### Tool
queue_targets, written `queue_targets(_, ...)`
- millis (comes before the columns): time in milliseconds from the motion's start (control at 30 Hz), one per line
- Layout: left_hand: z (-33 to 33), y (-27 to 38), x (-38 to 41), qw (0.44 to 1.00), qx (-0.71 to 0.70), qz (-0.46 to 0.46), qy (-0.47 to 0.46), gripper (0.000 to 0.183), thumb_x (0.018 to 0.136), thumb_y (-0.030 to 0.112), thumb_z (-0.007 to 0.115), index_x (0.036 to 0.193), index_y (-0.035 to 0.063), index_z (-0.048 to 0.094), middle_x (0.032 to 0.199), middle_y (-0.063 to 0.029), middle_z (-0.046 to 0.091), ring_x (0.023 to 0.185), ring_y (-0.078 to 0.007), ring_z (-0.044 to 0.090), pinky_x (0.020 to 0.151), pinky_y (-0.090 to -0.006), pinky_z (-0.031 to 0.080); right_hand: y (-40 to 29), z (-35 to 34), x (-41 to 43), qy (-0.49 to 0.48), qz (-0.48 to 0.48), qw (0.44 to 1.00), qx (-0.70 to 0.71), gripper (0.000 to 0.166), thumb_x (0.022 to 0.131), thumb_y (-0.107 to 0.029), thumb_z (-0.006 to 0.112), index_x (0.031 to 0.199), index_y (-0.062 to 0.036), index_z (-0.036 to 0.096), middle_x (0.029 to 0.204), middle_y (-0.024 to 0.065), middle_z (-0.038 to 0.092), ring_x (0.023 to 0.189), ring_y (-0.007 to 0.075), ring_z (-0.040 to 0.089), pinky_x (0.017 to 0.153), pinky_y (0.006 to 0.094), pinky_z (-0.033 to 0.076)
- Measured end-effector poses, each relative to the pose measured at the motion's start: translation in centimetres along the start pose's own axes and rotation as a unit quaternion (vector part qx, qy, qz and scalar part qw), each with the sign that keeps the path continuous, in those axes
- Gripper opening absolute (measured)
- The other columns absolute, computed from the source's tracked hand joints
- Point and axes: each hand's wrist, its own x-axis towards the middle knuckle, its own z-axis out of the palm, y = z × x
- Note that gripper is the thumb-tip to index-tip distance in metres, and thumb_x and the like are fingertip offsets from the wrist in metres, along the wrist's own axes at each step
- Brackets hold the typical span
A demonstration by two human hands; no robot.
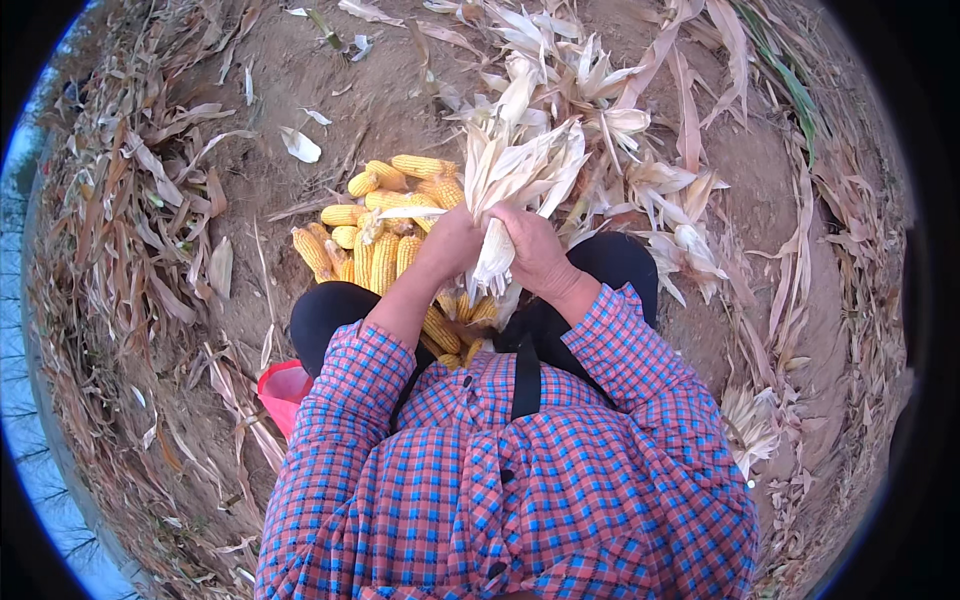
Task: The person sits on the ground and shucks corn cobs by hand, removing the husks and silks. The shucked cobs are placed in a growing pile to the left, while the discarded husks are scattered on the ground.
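Note:
Both hands are together in front of my knees, around one bundle of pale dry corn husk [517, 161]. My left hand [454, 241] grips it from the left side. On the right, my right hand [529, 251] clasps it with the thumb across the front. Husk leaves fan out above the hands, and a whitish husk end [495, 259] pokes out below, between them. Whether a cob is inside the husk cannot be seen. Husked yellow corn cobs [385, 259] lie heaped left of the hands, and more cobs [442, 330] lie between my legs.
Loose corn husks [600, 75] are strewn over bare soil [337, 82] ahead and to the right. Dry corn stalks and leaves [142, 202] lie thick at the left. A red container [283, 390], perhaps a bag, stands beside my left knee [326, 311]. My right knee [619, 266] borders the husks.

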Motion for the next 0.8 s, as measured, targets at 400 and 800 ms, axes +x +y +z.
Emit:
queue_targets(400,5.3,14.8,-1.5,0.94,0.328,0.034,-0.091,0.03,0.082,0.028,0.057,0.09,-0.0001,0.064,0.088,-0.0226,0.065,0.082,-0.0379,0.064,0.074,-0.0468,0.051,-3.9,-11.7,-0.3,-0.055,0.156,0.978,-0.124,0.011,0.082,-0.006,0.05,0.089,0.0014,0.051,0.072,0.0246,0.06,0.074,0.0423,0.061,0.068,0.0511,0.047)
queue_targets(800,8.7,15.9,-4.5,0.962,0.221,0.091,-0.136,0.033,0.09,0.017,0.044,0.11,-0.0079,0.05,0.102,-0.0305,0.057,0.095,-0.0476,0.054,0.086,-0.0508,0.042,-2.4,-14.0,-9.2,0.081,0.181,0.977,-0.076,0.01,0.087,-0.01,0.052,0.095,-0.0042,0.049,0.075,0.0213,0.061,0.072,0.0422,0.06,0.062,0.0504,0.046)
